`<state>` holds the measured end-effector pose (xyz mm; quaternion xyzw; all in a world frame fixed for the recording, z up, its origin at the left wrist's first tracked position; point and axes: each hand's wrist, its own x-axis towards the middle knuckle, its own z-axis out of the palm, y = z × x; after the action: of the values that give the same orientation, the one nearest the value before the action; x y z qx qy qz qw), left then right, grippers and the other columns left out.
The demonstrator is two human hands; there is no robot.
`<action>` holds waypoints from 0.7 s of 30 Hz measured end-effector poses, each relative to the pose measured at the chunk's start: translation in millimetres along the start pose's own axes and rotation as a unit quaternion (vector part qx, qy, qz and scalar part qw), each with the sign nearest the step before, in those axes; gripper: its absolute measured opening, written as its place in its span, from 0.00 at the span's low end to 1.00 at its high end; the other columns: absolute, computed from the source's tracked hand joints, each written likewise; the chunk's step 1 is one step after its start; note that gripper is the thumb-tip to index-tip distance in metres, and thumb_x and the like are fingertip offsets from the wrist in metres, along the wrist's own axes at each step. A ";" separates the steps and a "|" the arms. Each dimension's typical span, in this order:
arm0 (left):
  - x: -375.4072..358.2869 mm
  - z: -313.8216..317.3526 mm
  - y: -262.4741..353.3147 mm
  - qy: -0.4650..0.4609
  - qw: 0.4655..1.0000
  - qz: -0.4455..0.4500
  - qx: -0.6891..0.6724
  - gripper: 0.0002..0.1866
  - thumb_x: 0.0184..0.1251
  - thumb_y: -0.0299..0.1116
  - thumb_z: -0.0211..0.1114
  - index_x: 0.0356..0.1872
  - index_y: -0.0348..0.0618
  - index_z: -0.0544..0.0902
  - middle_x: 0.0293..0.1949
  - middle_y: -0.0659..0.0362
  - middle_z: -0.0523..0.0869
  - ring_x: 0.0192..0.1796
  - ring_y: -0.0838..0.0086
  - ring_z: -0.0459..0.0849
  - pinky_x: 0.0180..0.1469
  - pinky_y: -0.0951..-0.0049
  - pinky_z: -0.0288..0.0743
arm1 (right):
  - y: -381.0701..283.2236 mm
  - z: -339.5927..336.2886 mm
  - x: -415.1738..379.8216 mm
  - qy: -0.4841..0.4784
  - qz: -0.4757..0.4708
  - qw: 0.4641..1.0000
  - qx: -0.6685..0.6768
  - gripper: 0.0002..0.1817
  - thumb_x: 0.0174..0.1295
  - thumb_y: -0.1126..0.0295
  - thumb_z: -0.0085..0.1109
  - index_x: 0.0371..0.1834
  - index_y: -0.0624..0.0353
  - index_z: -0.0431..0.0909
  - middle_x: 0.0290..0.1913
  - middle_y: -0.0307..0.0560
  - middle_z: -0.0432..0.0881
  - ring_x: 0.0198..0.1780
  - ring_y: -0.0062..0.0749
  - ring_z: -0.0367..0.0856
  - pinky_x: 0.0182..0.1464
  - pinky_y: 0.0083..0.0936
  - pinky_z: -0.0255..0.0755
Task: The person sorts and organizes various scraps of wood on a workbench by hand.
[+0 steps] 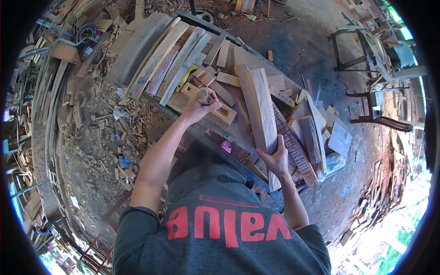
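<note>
My left hand is closed around a short, rounded object, perhaps a tool handle; its lower end is hidden. Beside that hand lies a light wooden piece with a rectangular recess. My right hand grips the near part of a long, thick wooden beam, thumb on one side and fingers on the other. The beam slants away across the cluttered workbench. Just beyond my left hand is a yellow curved object among wood offcuts.
Several long boards lie across the bench's left part. A ridged wooden strip and a clear plastic bag are at the right. Wood scraps cover the floor at left; chair frames stand at far right.
</note>
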<state>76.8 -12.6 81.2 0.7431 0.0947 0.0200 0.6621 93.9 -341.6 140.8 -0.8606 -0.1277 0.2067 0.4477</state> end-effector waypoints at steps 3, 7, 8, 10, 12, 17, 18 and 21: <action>4.7 0.1 1.0 -0.038 0.999 -0.010 0.017 0.12 0.60 0.31 0.73 0.38 0.46 0.77 0.36 0.67 0.83 0.41 0.83 0.80 0.47 0.78 0.75 | 2.8 0.5 -13.4 -0.016 0.012 1.000 -0.009 0.31 0.47 0.63 0.74 0.51 0.61 0.68 0.36 0.57 0.84 0.38 0.39 0.85 0.44 0.34 0.76; 13.6 -2.7 22.7 -0.089 0.991 -0.020 0.095 0.13 0.57 0.26 0.72 0.38 0.44 0.76 0.38 0.63 0.84 0.44 0.79 0.82 0.50 0.73 0.75 | -0.9 2.7 -25.4 -0.018 0.014 1.000 0.002 0.32 0.47 0.62 0.75 0.52 0.62 0.68 0.34 0.58 0.83 0.37 0.40 0.85 0.43 0.34 0.76; 17.4 -3.3 20.8 -0.096 0.991 -0.021 0.093 0.13 0.57 0.26 0.72 0.38 0.44 0.76 0.38 0.63 0.84 0.44 0.79 0.82 0.50 0.73 0.75 | -4.1 3.6 -28.6 -0.014 0.020 1.000 0.003 0.32 0.47 0.62 0.75 0.52 0.62 0.68 0.34 0.58 0.83 0.37 0.40 0.85 0.43 0.34 0.76; 26.5 -6.3 16.6 -0.161 0.984 -0.018 0.073 0.12 0.55 0.24 0.72 0.36 0.44 0.76 0.38 0.62 0.85 0.45 0.77 0.82 0.52 0.72 0.75 | -11.5 6.3 -33.4 -0.001 0.048 0.999 0.003 0.31 0.46 0.63 0.74 0.51 0.61 0.68 0.33 0.51 0.82 0.36 0.30 0.81 0.43 0.29 0.75; 34.8 -8.9 14.9 -0.197 0.979 -0.012 0.060 0.12 0.55 0.24 0.71 0.35 0.44 0.76 0.38 0.62 0.85 0.45 0.77 0.82 0.51 0.72 0.75 | -15.6 10.0 -37.3 0.013 0.069 0.998 0.008 0.32 0.46 0.64 0.75 0.51 0.61 0.68 0.33 0.51 0.82 0.36 0.29 0.81 0.43 0.29 0.75; 49.7 -11.1 27.2 -0.270 0.960 -0.029 0.062 0.11 0.54 0.25 0.72 0.32 0.43 0.76 0.37 0.62 0.85 0.45 0.77 0.82 0.50 0.73 0.75 | -29.4 30.2 -48.2 0.079 0.061 0.995 0.006 0.31 0.47 0.65 0.76 0.50 0.61 0.67 0.34 0.54 0.83 0.35 0.35 0.84 0.41 0.32 0.76; 52.8 -12.0 28.0 -0.288 0.955 -0.029 0.062 0.11 0.54 0.26 0.72 0.32 0.43 0.76 0.37 0.62 0.85 0.44 0.78 0.82 0.49 0.73 0.75 | -29.1 36.0 -50.1 0.091 0.065 0.994 0.017 0.31 0.47 0.65 0.76 0.50 0.61 0.67 0.33 0.54 0.83 0.35 0.34 0.83 0.41 0.31 0.76; 62.2 -14.5 25.3 -0.326 0.943 -0.015 0.063 0.11 0.55 0.28 0.72 0.32 0.42 0.76 0.36 0.61 0.84 0.43 0.77 0.82 0.49 0.72 0.75 | -36.2 50.8 -52.3 0.123 0.074 0.989 0.019 0.31 0.46 0.67 0.76 0.50 0.60 0.67 0.32 0.52 0.82 0.34 0.32 0.82 0.40 0.30 0.75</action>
<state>138.4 9.3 102.0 0.7478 -0.1139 -0.2394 0.6088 22.6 -305.8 157.1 -0.8777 -0.0040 0.1341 0.4600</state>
